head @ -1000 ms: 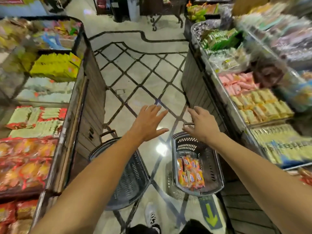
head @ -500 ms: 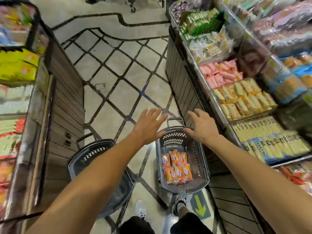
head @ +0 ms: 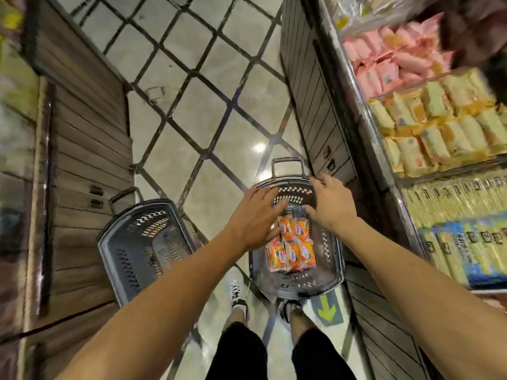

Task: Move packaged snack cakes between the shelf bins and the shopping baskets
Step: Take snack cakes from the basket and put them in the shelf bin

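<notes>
While the left basket (head: 142, 242) sits on the floor (head: 208, 86) with nothing showing inside, the right basket (head: 333, 259) beside it holds orange snack cakes (head: 292, 244) in a small pile. Both hands are over the right basket. The left hand (head: 253, 218) is flat with straight fingers, holding nothing. The right hand (head: 327, 201) is spread out too, holding nothing. Farther right, shelf bins (head: 384, 149) hold pink packs (head: 384, 64) and yellow packs (head: 439, 124).
</notes>
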